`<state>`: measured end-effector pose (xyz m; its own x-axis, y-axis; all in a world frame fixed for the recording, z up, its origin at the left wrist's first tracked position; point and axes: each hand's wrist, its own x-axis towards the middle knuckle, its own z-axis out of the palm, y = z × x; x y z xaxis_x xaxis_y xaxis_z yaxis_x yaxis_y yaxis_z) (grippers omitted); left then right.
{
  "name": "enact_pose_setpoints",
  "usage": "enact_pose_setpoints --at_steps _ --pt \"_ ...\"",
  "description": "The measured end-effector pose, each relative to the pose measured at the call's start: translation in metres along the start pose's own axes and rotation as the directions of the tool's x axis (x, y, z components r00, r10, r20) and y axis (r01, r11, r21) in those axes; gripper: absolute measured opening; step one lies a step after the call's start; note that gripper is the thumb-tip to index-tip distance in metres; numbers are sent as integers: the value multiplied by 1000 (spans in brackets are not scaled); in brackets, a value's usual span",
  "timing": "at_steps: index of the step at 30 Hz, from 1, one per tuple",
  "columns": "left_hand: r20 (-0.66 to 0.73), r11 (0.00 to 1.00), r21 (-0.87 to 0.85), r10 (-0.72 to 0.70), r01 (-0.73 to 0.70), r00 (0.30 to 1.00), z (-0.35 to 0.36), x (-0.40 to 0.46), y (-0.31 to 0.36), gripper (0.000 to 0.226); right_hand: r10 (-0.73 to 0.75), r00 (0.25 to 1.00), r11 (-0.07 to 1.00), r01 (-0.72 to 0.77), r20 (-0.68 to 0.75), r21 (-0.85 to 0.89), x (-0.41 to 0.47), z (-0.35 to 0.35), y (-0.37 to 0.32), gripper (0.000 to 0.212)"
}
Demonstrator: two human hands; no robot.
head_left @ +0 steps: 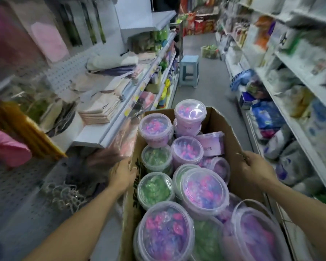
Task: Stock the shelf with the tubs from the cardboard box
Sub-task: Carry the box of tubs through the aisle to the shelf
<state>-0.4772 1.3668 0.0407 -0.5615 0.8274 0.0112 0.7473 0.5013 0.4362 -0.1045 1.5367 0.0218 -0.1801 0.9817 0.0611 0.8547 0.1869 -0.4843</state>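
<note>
Cardboard box (224,129) carried between both hands down a shop aisle, full of tubs and not yet unpacked.

Nearest the camera inside the box sit the large clear-lidded tubs (204,191), pink-purple and green, packed touching one another; smaller lilac ones lie toward its far end, one on its side. The box's long axis runs straight away from the person. The left hand (121,175) grips its left wall and the right hand (256,167) grips its right rim, so neither is free. Beyond the box's far left corner lies the white shelf (90,134) holding folded towels (98,110), nearer the left hand. Past the box's far end stands a blue stool (189,69).
</note>
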Motion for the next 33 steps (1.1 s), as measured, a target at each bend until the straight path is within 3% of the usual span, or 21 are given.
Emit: enact_pose_setpoints --at_steps 6,10,13,17,26,29,33 --pt "77 994 -112 4 4 997 22 141 45 33 47 999 997 -46 -20 66 128 -5 -6 23" --pt "61 999 -47 -17 20 998 30 224 69 24 80 996 996 -80 -25 27 202 -10 -20 10" --pt "55 998 -52 43 -40 998 27 283 96 24 86 996 996 -85 -35 19 258 -7 -29 12" --pt "51 993 70 92 -96 994 34 371 115 24 112 993 993 -110 -35 32 335 9 -36 14" --pt "103 990 53 126 -132 987 54 581 156 37 179 981 983 -175 -69 60 516 38 -67 14" --pt "114 987 52 145 -151 983 58 637 176 25 178 981 983 -174 -73 62 571 41 -75 8" --pt "112 986 63 149 -157 982 76 705 204 26 215 975 976 -212 -50 58 645 44 -75 25"
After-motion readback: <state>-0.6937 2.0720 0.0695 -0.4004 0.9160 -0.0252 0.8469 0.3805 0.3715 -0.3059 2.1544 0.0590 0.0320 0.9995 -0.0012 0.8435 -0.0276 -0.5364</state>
